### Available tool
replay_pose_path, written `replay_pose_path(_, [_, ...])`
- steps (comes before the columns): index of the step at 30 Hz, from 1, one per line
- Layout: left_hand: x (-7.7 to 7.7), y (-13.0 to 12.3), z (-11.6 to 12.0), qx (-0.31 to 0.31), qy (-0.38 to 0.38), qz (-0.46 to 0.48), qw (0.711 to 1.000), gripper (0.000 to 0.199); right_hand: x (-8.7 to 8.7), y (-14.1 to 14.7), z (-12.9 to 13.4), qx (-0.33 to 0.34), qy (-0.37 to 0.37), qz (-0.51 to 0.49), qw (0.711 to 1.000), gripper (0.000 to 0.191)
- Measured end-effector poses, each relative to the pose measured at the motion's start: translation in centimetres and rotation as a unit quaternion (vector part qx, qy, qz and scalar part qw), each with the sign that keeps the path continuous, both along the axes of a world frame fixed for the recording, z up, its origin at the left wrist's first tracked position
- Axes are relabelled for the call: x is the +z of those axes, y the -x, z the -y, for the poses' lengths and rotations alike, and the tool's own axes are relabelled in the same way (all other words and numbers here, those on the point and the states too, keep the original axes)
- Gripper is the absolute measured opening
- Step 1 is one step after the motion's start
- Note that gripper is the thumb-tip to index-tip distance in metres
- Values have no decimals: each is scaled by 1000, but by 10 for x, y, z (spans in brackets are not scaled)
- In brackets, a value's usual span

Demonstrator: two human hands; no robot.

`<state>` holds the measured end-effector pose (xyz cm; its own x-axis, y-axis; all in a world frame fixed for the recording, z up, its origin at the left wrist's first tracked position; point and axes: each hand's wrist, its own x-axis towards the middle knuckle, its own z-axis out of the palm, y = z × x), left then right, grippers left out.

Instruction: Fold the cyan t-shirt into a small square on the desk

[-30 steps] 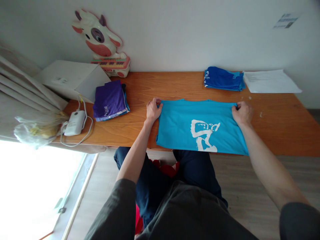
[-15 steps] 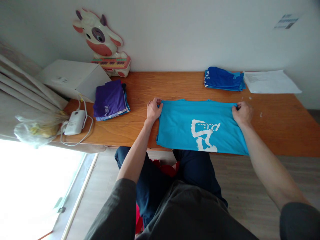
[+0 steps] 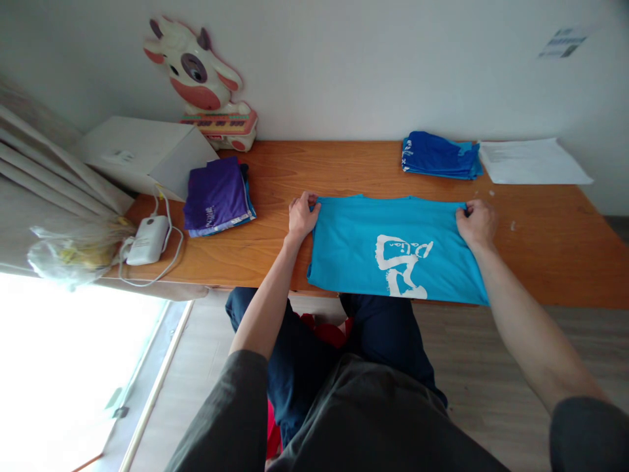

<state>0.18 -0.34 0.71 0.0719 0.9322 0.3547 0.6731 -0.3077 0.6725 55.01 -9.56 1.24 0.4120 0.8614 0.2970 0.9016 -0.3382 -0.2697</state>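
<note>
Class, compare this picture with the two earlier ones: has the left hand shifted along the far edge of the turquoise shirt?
No. The left hand grips the same far corner of the turquoise shirt, no nearer the purple folded stack than before.

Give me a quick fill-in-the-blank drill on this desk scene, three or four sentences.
1. Both hands grip the far corners of the ____ shirt.
2. The print on that shirt is ____.
3. The purple stack lies to the ____ of the left hand.
4. The white sheet lies right of the ____ stack, beyond the right hand.

Missing words: turquoise; white; left; blue
</note>
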Motion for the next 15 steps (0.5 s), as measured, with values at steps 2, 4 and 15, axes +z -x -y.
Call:
replay_pose_path(2, [-1, 0, -1, -1, -4, 0, 1000, 24, -1, -1, 0, 2, -1, 1, 1000, 21])
replay_pose_path(4, [-2, 1, -1, -3, -8, 1, 1000, 24, -2, -2, -1, 2, -4, 3, 1000, 20])
replay_pose_path(15, [0, 1, 0, -5, 2, 8, 1000, 25, -4, -4, -2, -1, -5, 1, 1000, 19])
